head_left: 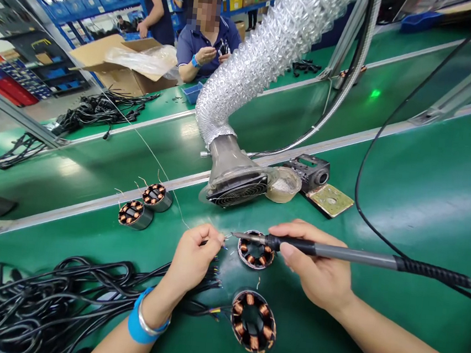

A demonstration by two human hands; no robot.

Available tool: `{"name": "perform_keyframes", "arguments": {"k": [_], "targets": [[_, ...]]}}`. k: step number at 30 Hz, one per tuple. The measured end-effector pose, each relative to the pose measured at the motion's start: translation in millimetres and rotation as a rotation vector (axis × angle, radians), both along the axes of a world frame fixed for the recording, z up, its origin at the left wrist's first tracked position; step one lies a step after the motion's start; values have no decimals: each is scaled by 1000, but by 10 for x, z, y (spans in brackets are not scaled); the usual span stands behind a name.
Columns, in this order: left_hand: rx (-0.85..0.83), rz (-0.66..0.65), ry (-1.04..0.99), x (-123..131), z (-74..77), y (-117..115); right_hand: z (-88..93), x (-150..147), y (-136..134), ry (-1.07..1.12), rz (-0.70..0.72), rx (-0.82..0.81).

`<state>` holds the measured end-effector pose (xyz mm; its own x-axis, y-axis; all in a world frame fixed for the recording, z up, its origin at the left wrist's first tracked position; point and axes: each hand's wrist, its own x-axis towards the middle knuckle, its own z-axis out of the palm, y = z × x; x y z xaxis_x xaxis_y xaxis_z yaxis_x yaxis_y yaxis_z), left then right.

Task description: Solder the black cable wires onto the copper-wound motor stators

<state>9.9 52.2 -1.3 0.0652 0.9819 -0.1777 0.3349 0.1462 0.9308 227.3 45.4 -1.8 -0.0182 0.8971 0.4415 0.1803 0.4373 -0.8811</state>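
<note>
My right hand [320,268] is wrapped round the grip of a soldering iron [336,252], whose tip points left. Close to that tip, my left hand [197,253] pinches a thin solder wire [181,216] that runs up and away to the left. Fine wire ends show at its fingertips, though exactly what they belong to is hard to make out. Just below the iron's tip lies a motor stator [255,250] with copper coils. Nearer to me sits a second stator [253,322]. Black cables [95,290] with stripped coloured ends spread under my left forearm.
A fume extractor hood [237,177] on a foil duct [263,62] stands beyond my hands. Beside it are a small bowl [283,185], an iron stand [311,171] and a sponge tray [331,200]. Two more stators [135,215] stand left. A co-worker [207,40] sits opposite.
</note>
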Motion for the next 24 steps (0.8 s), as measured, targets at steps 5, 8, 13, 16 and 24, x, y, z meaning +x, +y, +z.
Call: {"name": "perform_keyframes", "arguments": {"k": [5, 8, 13, 16, 24], "targets": [[20, -2, 20, 1, 12, -12, -19, -17, 7, -21, 14, 7], [29, -2, 23, -2, 8, -20, -5, -31, 19, -42, 25, 45], [29, 8, 33, 9, 4, -23, 35, -50, 16, -74, 48, 123], [27, 13, 42, 17, 12, -20, 75, -66, -15, -97, 66, 190], [17, 10, 43, 12, 22, -36, 102, -117, -115, -163, 110, 371]]}}
